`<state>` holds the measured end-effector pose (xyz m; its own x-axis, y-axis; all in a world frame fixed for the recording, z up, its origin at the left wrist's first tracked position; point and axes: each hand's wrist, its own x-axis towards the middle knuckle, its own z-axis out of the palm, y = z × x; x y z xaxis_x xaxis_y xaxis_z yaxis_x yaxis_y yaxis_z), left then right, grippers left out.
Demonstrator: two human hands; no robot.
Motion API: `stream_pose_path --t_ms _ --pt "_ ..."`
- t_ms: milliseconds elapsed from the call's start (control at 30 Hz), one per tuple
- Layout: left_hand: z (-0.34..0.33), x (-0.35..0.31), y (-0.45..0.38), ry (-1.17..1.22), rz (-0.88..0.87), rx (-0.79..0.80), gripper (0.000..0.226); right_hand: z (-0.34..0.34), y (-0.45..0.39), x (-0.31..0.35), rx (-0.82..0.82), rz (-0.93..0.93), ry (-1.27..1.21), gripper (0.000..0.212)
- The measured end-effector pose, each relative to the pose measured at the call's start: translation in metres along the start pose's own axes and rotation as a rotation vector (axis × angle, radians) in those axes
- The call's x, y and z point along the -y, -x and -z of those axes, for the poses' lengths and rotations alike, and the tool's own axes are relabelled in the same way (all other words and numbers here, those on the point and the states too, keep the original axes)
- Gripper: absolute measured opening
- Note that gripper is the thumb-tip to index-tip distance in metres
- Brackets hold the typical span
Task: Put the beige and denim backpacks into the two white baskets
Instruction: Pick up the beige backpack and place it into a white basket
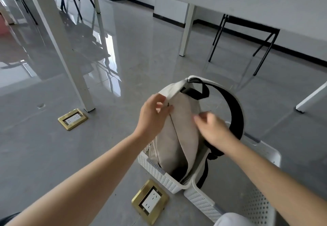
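Observation:
The beige backpack (178, 137) with black straps stands upright, its lower end inside a white perforated basket (155, 169) on the floor. My left hand (154, 117) pinches the backpack's upper left edge. My right hand (212, 130) rests on its right side near a black strap, fingers curled against the fabric; the grip is unclear. A second white basket (203, 202) sits just in front of the first, lower right. No denim backpack is in view.
Two brass floor sockets (149, 202) (72, 119) are set in the glossy grey floor. A white table leg (85, 94) stands to the left, another leg (185, 36) and a black chair frame (261, 45) behind, under a white table.

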<state>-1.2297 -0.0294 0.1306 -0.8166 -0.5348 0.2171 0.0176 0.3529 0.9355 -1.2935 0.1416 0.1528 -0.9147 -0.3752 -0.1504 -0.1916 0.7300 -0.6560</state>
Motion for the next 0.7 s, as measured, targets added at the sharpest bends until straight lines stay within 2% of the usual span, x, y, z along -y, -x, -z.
stream_pose_path --t_ms 67,133,233,300,333,367,400,433,467,533,567,600,633,700 --pt "-0.010 -0.005 0.021 -0.037 -0.147 0.032 0.013 0.025 -0.006 0.015 -0.062 -0.060 -0.222 0.071" --pt "-0.021 -0.013 0.042 -0.077 -0.262 0.075 0.012 0.039 -0.007 0.027 0.021 -0.197 -0.431 0.078" --pt "-0.034 -0.028 0.063 -0.144 -0.332 0.245 0.008 0.041 -0.005 0.025 0.041 -0.358 -0.506 0.053" --pt "-0.033 -0.038 0.061 -0.034 -0.261 0.325 0.027 0.040 -0.005 0.018 -0.066 -0.357 -0.478 0.030" --pt "-0.033 -0.043 0.055 0.037 -0.192 0.270 0.033 0.040 -0.003 0.016 -0.103 -0.352 -0.466 0.020" --pt "-0.034 -0.043 0.043 0.059 -0.121 0.150 0.032 0.039 -0.001 0.013 -0.119 -0.345 -0.467 0.016" --pt "-0.035 -0.037 0.027 0.005 -0.042 0.010 0.026 0.038 0.000 0.009 -0.125 -0.341 -0.475 0.016" --pt "-0.034 -0.032 0.010 -0.103 0.059 -0.057 0.021 0.037 0.003 0.005 -0.122 -0.333 -0.498 0.016" --pt "-0.033 -0.030 -0.004 -0.182 0.210 -0.010 0.031 0.037 0.006 0.002 -0.127 -0.323 -0.524 0.016" --pt "-0.035 -0.029 -0.019 -0.187 0.513 0.236 0.055 0.040 0.012 0.001 -0.133 -0.280 -0.553 0.016" --pt "-0.036 -0.035 -0.022 -0.172 0.563 0.359 0.053 0.042 0.014 0.002 -0.145 -0.244 -0.551 0.016" --pt "-0.039 -0.042 -0.023 -0.186 0.516 0.397 0.043 0.045 0.015 0.004 -0.164 -0.203 -0.552 0.013" --pt "-0.041 -0.051 -0.026 -0.178 0.430 0.355 0.034 0.049 0.018 0.007 -0.194 -0.161 -0.557 0.008" --pt "-0.042 -0.067 -0.035 -0.025 0.212 0.116 0.021 0.059 0.021 0.014 -0.283 -0.070 -0.572 0.013"
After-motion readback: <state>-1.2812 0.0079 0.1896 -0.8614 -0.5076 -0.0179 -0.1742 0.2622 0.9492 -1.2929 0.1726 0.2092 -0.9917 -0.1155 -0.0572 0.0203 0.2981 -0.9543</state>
